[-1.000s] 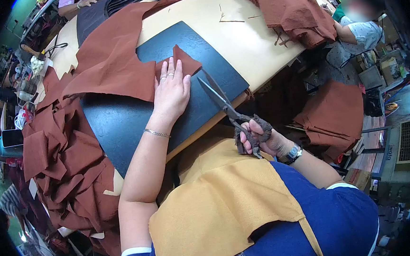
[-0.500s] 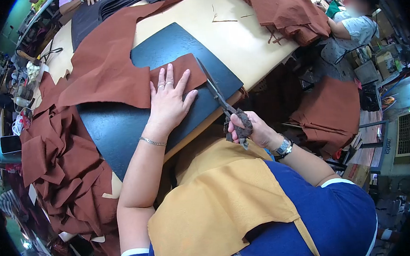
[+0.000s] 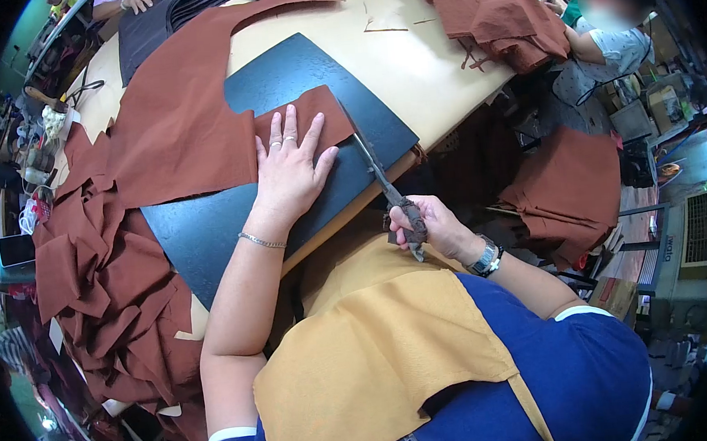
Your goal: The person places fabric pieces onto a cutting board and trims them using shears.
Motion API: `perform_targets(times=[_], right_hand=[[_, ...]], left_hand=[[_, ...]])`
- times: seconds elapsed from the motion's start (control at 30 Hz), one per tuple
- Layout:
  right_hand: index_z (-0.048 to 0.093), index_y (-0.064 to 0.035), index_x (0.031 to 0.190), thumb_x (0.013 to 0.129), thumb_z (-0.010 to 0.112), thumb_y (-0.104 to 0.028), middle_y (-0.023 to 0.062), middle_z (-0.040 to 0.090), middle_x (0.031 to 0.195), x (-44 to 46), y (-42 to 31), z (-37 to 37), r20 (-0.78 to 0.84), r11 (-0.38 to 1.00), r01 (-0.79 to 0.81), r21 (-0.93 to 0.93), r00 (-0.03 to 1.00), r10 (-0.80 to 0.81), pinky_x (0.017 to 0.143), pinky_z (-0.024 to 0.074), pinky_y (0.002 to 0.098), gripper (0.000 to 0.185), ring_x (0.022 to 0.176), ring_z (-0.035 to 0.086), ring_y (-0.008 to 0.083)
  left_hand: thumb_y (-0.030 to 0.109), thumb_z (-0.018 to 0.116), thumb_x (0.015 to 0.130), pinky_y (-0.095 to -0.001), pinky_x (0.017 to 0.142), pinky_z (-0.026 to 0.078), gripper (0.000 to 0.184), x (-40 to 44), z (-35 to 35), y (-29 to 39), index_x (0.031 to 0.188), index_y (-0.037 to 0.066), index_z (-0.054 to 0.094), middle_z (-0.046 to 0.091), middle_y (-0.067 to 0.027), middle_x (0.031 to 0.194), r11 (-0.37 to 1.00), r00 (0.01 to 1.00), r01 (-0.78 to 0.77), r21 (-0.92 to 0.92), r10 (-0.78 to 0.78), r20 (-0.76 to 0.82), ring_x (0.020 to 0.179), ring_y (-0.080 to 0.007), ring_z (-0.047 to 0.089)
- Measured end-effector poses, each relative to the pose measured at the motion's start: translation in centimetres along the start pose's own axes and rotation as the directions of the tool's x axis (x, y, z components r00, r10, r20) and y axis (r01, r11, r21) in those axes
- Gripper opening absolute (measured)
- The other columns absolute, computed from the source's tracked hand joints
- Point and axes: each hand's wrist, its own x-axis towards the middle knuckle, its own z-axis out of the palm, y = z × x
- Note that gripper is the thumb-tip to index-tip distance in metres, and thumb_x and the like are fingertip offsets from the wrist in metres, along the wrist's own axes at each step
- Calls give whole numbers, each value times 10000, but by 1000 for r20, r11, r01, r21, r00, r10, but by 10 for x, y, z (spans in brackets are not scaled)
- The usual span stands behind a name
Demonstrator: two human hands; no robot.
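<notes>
My left hand [image 3: 290,163] lies flat with fingers spread on a small rust-brown fabric piece [image 3: 330,117]. Under that piece is a dark blue board [image 3: 223,230]. My right hand [image 3: 436,227] grips fabric-wrapped scissors [image 3: 376,166] at the board's front right. Their blades run along the right edge of the small piece; whether the tips are apart is hard to make out. A large rust-brown fabric panel [image 3: 182,118] covers the board's left part and reaches beside my left hand.
Crumpled brown fabric [image 3: 105,295] hangs over the left table edge. Stacked brown fabric [image 3: 487,14] lies at the far right, by a seated person [image 3: 616,46]. Dark fabric [image 3: 152,38] and another person's hand [image 3: 140,0] are at the back. More brown sheets [image 3: 564,189] stand right, below table height.
The scissor handles have come closer together in my right hand. The large panel has shifted a little and lies flatter. My left hand stays nearly in place.
</notes>
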Motion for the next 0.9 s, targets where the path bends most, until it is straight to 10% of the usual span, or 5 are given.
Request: perform_targets(times=[0.9], right_hand=[[601,-58,848,915,628,-364,-3,592,723,-2,-6,-5,1,998,-32,46,999,32,577,500,211,315,631,590,57]], left_hand=[[527,405,949,-611,1106,142,592,-3,-2,2,1464,241,341,225,-200,1531,999,999,-47,-2,47,11,1420,-388,186]])
